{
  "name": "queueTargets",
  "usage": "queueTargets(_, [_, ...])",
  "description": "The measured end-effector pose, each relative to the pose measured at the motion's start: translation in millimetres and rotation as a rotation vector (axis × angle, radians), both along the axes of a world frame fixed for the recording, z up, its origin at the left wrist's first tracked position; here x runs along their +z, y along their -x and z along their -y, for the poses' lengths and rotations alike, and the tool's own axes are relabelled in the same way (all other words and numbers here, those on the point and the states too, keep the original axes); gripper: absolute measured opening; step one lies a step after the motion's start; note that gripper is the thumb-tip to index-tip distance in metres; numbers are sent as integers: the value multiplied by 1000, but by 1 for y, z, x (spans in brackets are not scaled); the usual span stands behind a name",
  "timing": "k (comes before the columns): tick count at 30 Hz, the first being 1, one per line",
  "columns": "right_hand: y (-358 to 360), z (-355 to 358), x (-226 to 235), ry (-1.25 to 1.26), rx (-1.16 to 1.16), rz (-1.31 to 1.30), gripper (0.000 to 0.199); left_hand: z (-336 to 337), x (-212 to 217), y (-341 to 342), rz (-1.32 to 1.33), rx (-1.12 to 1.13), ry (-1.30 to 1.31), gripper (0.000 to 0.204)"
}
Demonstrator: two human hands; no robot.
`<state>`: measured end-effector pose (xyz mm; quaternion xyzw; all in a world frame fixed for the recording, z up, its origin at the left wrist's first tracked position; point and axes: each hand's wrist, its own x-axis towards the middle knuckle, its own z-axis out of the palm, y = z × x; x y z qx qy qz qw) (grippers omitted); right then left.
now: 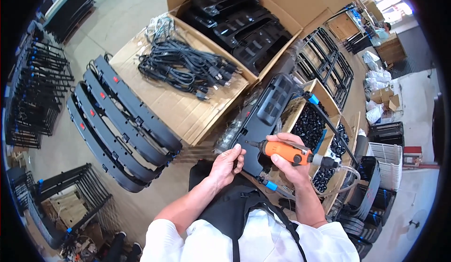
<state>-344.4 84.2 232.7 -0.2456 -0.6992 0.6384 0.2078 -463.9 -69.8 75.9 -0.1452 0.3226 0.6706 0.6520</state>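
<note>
My right hand is wrapped round an orange air screwdriver, its dark tip pointing left. A clear hose runs from the tool's back end. Close to that tip, my left hand is closed, thumb against the curled fingers; whatever it may pinch is too small to make out. Beneath and beyond both hands lies a long black plastic panel with a raised vented section. A black tube frame with a blue band stretches along its right side.
Bundled black power cords lie on a cardboard box. Behind it an open carton holds black plastic parts. Several curved black panels stand at the left. Wooden bins of small black parts are at the right.
</note>
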Motion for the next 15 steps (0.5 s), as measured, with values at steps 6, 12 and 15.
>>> queueTargets(6, [-54, -54, 2, -70, 15, -72, 50, -88, 30, -25, 122, 104, -93, 31])
queueTargets(12, [-104, -116, -15, -99, -44, -125, 53, -162, 29, -61, 147, 46, -124, 29])
queueTargets(15, [-122, -139, -22, -78, -101, -120, 48, -190, 28, -78, 182, 55, -67, 30])
